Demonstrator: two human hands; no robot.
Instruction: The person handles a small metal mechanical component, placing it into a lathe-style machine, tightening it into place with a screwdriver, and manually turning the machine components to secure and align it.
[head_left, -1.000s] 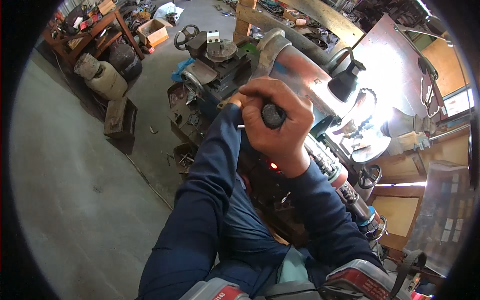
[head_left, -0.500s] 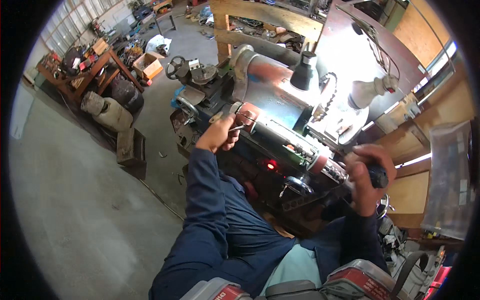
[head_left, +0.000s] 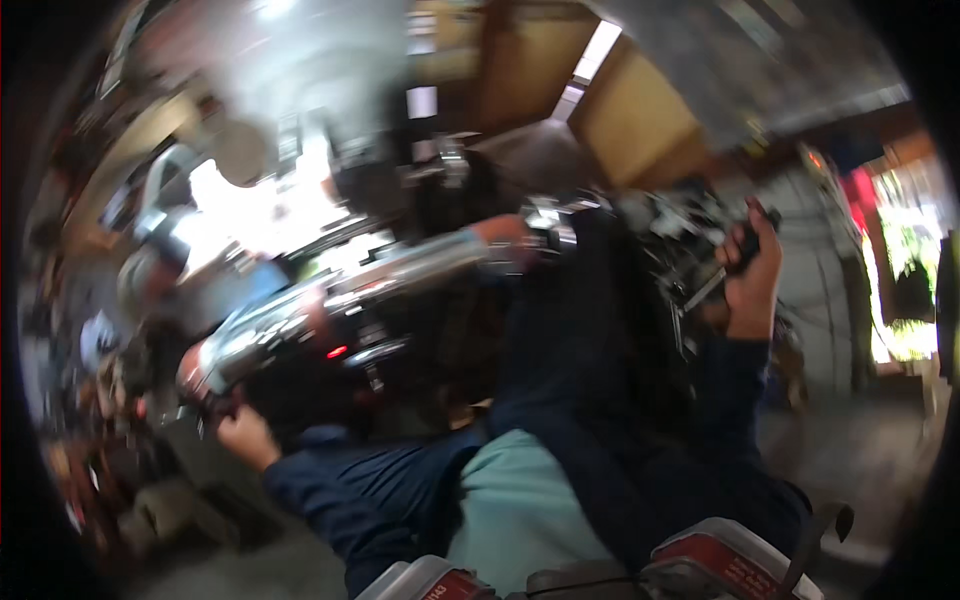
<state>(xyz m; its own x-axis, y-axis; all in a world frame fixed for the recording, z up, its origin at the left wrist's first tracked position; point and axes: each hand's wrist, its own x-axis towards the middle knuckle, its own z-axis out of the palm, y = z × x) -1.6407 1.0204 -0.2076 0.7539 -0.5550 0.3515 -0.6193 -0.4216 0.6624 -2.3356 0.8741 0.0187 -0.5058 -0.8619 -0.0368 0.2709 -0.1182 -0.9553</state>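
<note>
Motion blurs much of the view. A long machine that looks like a lathe (head_left: 400, 270) runs slantwise in front of me, with shiny metal parts and reddish-orange sections. My left hand (head_left: 247, 438) is at its lower left end, just below a reddish collar (head_left: 190, 368). Its fingers look curled round something small and dark that I cannot make out. Out to the right, away from the machine, my right hand (head_left: 757, 272) is raised and closed round a black-handled screwdriver (head_left: 704, 290). The metal shaft points down and to the left. A small red light (head_left: 337, 352) glows on the machine's front.
Behind the machine, a bright work lamp (head_left: 240, 152) lights its far side. A heap of metal scraps (head_left: 670, 235) lies between the machine and my right hand. Blurred workshop clutter fills the left edge, and a bright opening (head_left: 905, 270) stands at the far right.
My view has swung to the right, so the machine now appears farther left. My right hand has moved from beside the machine's right end out to the right. My left hand stays at the left end.
</note>
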